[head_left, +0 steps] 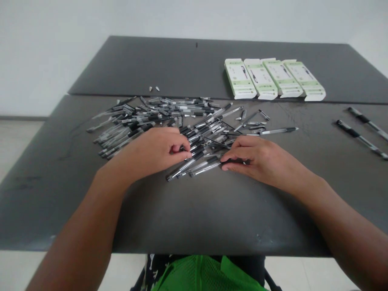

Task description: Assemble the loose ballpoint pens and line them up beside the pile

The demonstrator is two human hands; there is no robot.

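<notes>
A big heap of pen parts (pixel 121 135), clear barrels with black grips plus small caps, spreads in front of me on the dark table (pixel 194 218). At the heap's near edge, my right hand (pixel 254 157) pinches the black-grip end of a clear pen barrel (pixel 204 169), which points left. My left hand (pixel 160 147) rests over the heap with thumb and index finger curled together beside other barrels; what they hold, if anything, is hidden. Thin black refills (pixel 216 142) lie among the parts between both hands.
Several green and white pen boxes (pixel 240 79) lie in a row at the back right, flaps out. Two capped pens (pixel 362 139) lie far right. Two small pale tips (pixel 154 88) sit behind the heap, and a tiny dark piece (pixel 196 45) lies near the far edge.
</notes>
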